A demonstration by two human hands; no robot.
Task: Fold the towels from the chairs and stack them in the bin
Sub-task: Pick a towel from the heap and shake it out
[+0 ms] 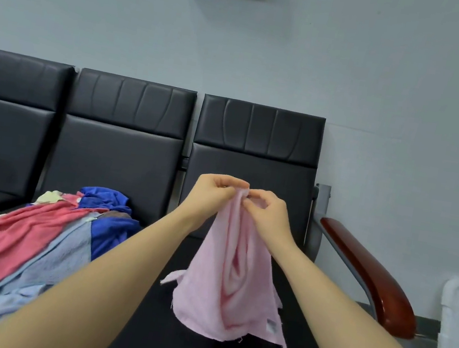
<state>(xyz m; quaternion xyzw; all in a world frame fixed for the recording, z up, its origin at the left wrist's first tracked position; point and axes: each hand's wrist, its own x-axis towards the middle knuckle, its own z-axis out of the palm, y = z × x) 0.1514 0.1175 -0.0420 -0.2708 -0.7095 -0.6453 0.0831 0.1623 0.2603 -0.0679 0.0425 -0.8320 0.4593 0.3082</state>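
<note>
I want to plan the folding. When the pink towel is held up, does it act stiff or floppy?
Probably floppy: the pink towel hangs in soft folds from the left hand and right hand. It looks light, since fingertip pinches hold it.

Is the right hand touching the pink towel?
Touching. The head view shows the right hand pinching the pink towel at its top edge.

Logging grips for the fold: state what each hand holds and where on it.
Both the left hand and right hand pinch the pink towel at its bunched top edge, side by side; the rest hangs down.
</note>
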